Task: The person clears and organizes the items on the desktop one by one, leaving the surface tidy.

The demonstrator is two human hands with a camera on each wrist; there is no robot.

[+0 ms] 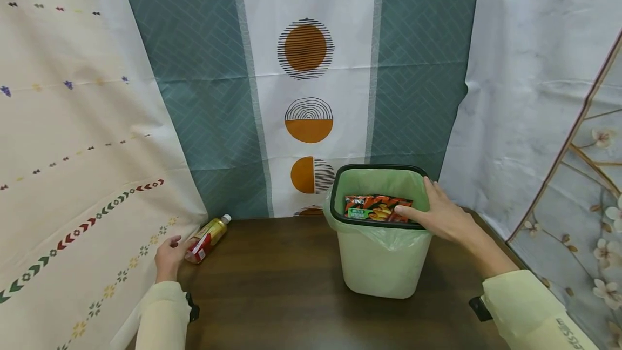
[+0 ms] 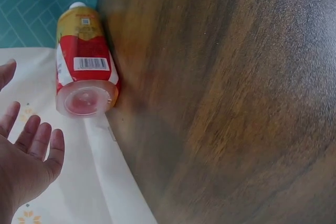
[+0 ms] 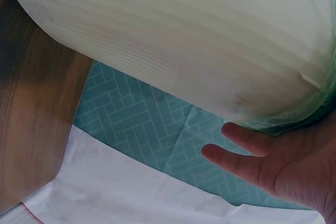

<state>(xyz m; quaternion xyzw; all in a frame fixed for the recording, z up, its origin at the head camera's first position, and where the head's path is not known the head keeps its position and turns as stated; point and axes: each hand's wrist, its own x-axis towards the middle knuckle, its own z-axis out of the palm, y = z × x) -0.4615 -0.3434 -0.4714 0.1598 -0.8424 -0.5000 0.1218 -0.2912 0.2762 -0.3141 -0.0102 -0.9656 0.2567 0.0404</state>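
A drink bottle (image 1: 209,239) with a red and gold label and a white cap lies on its side along the left of the table. Beside its base is my left hand (image 1: 168,257); in the left wrist view the fingers are loosely spread and apart from the bottle (image 2: 86,61). On the right stands a pale trash bin (image 1: 384,269) with a green liner and black rim. My right hand (image 1: 449,215) holds its right rim, thumb inside over the edge; two fingers (image 3: 236,163) extend outside, below the liner. A red snack packet (image 1: 376,208) lies inside the bin.
The dark wooden table (image 1: 272,285) spans between the hands. A cream patterned cloth (image 1: 97,177) hangs at the left, a teal and white curtain (image 1: 204,96) behind, and a white floral cloth (image 1: 529,96) at the right, close to the bin.
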